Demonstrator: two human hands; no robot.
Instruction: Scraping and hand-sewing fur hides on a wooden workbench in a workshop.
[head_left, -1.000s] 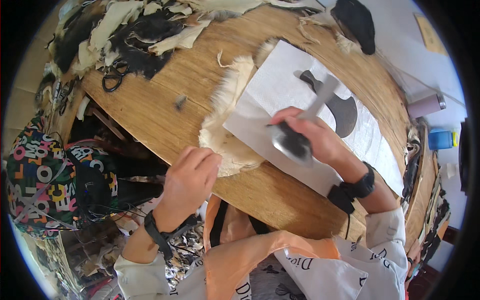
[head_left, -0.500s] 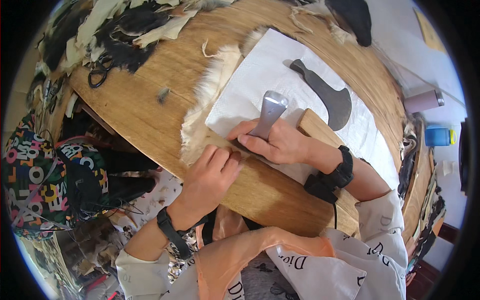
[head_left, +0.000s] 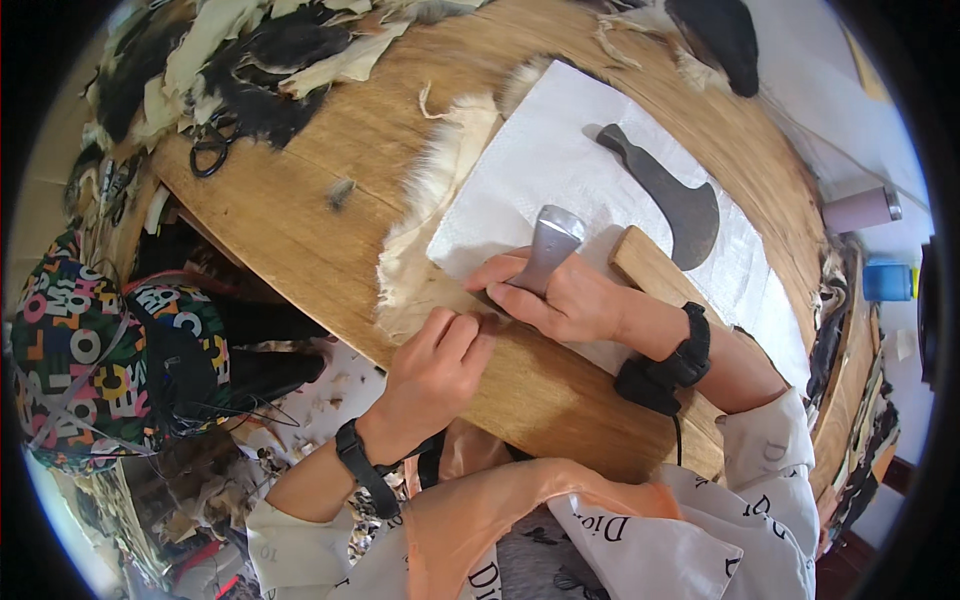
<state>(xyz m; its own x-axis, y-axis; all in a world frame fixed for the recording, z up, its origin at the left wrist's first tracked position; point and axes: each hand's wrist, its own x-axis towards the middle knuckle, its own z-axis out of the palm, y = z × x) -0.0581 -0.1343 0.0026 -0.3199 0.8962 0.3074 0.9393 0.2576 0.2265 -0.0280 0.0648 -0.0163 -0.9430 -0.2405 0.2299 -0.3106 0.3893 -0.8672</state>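
Since a second ago, right hand (head_left: 565,300) and metal tool (head_left: 552,245) moved in beside left hand (head_left: 435,365). Table (head_left: 280,230) carries white sheet (head_left: 530,150); furry hide (head_left: 428,205) lies partly under it, near edge by left hand. Curved dark blade (head_left: 670,200) sits on sheet. Right hand wrapped round tool. Left fingers curled; can't tell what they pinch.

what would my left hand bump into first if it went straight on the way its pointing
The left hand would probably meet the right hand, which holds a grey metal tool; the depth between them is hard to judge.
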